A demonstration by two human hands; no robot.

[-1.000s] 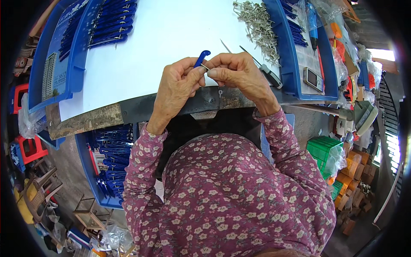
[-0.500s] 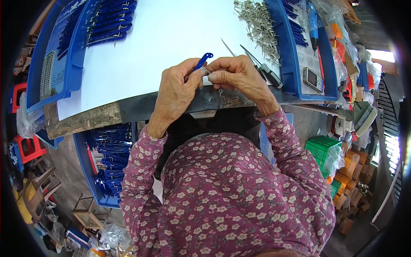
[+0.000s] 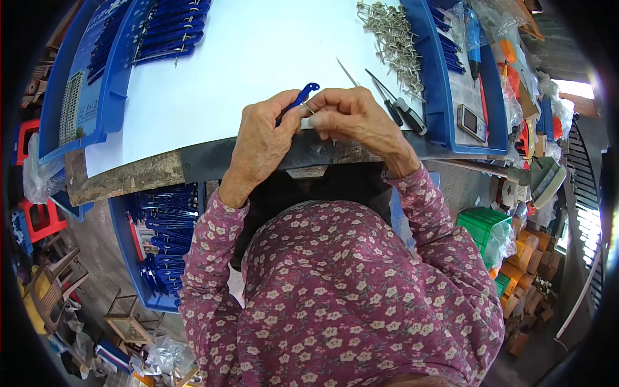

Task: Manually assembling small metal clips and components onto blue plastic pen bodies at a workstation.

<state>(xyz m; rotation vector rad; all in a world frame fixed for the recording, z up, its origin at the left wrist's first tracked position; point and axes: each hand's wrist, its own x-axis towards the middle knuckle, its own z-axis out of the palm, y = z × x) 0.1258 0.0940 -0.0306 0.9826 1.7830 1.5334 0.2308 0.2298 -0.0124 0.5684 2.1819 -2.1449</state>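
Near the front edge of the table, my left hand (image 3: 263, 137) grips a flat blue handle-like piece (image 3: 304, 94) whose rounded upper end, with small holes, sticks out above the thumb. My right hand (image 3: 358, 122) is close beside it, thumb and fingers pinching a small thin metal pin (image 3: 309, 108). The pin reaches toward the blue piece; whether it sits in a hole I cannot tell. Just right of that hand, two screwdrivers (image 3: 412, 117) and a thin pointed metal tool (image 3: 347, 71) lie on the white sheet (image 3: 258, 58).
A pile of metal pins (image 3: 394, 45) lies at the right by a blue tray (image 3: 437, 97) with a phone (image 3: 472, 121). Rows of blue pieces (image 3: 169, 31) lie at the left, by another blue tray (image 3: 111, 109). Below the table stands a blue bin (image 3: 129, 258) full of blue pieces.
Both hands stay almost in place. The right fingertips have shifted slightly left, and the blue piece has tilted and moved a little left.
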